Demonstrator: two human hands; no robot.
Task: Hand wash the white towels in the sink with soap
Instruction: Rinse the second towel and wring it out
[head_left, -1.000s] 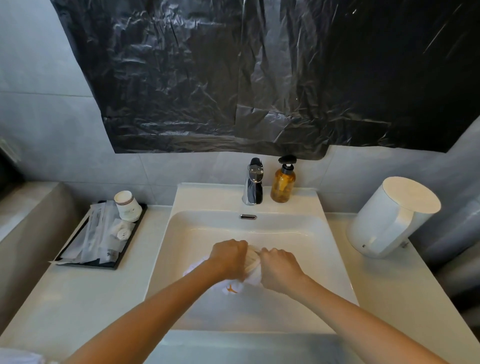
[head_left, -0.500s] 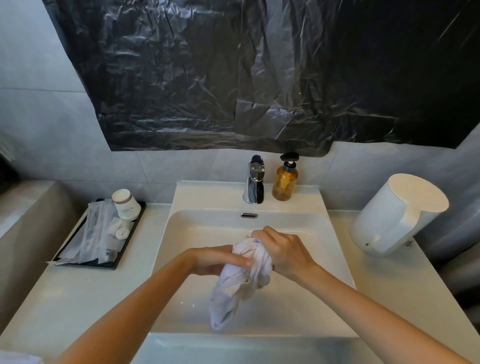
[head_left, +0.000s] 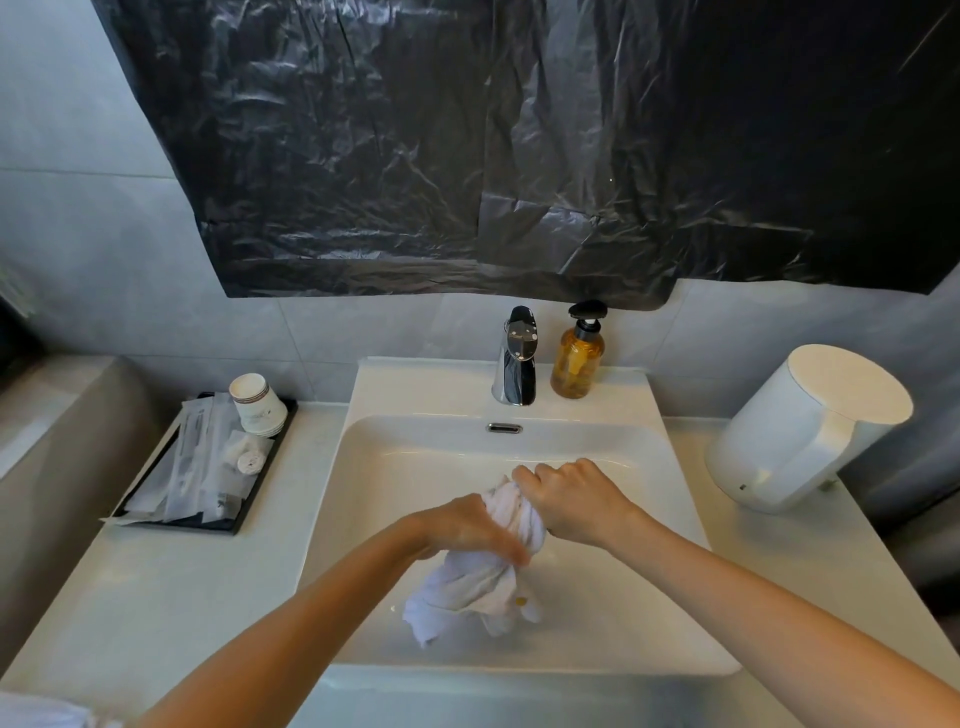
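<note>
A wet white towel (head_left: 475, 587), twisted into a rope, hangs over the white sink (head_left: 415, 467). My right hand (head_left: 574, 501) grips its upper end, knuckles up. Lower down, my left hand (head_left: 467, 527) grips the twisted middle. The towel's loose end with a small yellow mark dangles near the basin floor. An amber soap bottle (head_left: 577, 358) with a black pump stands behind the basin, right of the chrome tap (head_left: 515, 364). No water runs from the tap.
A black tray (head_left: 218, 525) on the left counter holds wrapped toiletries and a stack of paper cups (head_left: 258, 404). A white kettle (head_left: 802, 426) stands on the right counter. Black plastic sheeting (head_left: 519, 145) covers the wall above. More white cloth (head_left: 41, 712) shows at the bottom left corner.
Both hands lifted the bunched towel off the basin floor and twisted it. My left hand slid lower along it, while my right hand stayed at the upper end.
</note>
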